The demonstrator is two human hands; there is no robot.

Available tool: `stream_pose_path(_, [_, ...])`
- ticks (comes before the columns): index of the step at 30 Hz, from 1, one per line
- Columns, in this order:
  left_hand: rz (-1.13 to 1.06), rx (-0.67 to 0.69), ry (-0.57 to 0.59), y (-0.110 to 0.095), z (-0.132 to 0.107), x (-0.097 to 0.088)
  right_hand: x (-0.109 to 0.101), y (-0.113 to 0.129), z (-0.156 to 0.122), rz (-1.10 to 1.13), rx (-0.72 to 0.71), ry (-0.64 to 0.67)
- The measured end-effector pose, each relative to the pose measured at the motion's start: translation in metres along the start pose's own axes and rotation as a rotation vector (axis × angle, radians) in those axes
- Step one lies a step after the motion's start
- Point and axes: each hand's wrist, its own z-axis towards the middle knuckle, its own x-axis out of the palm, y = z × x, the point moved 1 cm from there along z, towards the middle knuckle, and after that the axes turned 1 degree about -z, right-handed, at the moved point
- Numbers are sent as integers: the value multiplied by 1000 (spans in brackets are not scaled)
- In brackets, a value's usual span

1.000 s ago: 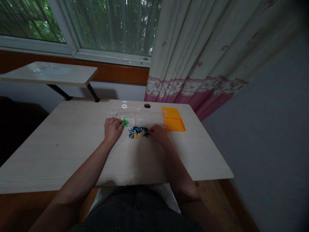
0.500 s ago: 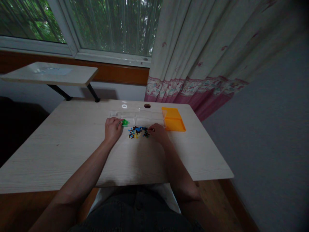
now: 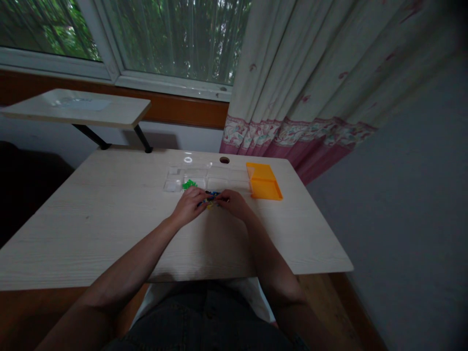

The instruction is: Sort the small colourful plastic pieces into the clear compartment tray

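A pile of small blue, yellow and dark pieces (image 3: 209, 206) lies on the table, partly covered by my hands. My left hand (image 3: 188, 206) comes over the pile from the left with its fingers bent and closed at the pieces. From the other side my right hand (image 3: 235, 204) has thumb and fingers pinched at the pile. Whatever either hand grips is too small to make out. Just behind the pile is a clear plastic compartment box (image 3: 218, 172). Small green pieces (image 3: 189, 184) sit in one of its left compartments, just beyond my left hand.
An orange two-part tray (image 3: 263, 181) adjoins the box's right end. Behind the box, the tabletop (image 3: 109, 209) has a round hole (image 3: 224, 160). A raised shelf (image 3: 120, 109) stands at the back left. A curtain (image 3: 270, 131) hangs behind the table on the right.
My left hand has moved right and nearer, from beside the green pieces to the pile. My right hand has shifted slightly left over the pile. The green pieces are now more exposed.
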Motion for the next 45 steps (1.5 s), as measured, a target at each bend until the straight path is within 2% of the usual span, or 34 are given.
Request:
stream_pose_path(9, [-36, 35, 21, 2, 1, 2, 8, -1, 1, 101, -14, 39])
stream_pose_path(18, [0, 97, 23, 2, 0, -2, 8, 1, 1, 82, -13, 20])
stream_pose_path(22, [2, 99, 3, 2, 1, -3, 3, -1, 2, 14, -13, -21])
stream_pose_path(29, [12, 15, -28, 10, -1, -5, -10, -11, -1, -266, 151, -156])
stream_pose_path(33, [15, -25, -32, 13, -2, -6, -11, -12, -4, -368, 190, -119])
stream_pose_path(39, [7, -92, -85, 16, -1, -7, -7, -9, -4, -484, 161, -63])
stream_pose_path(45, [6, -134, -90, 19, -2, -11, -8, -10, -3, -522, 208, -58])
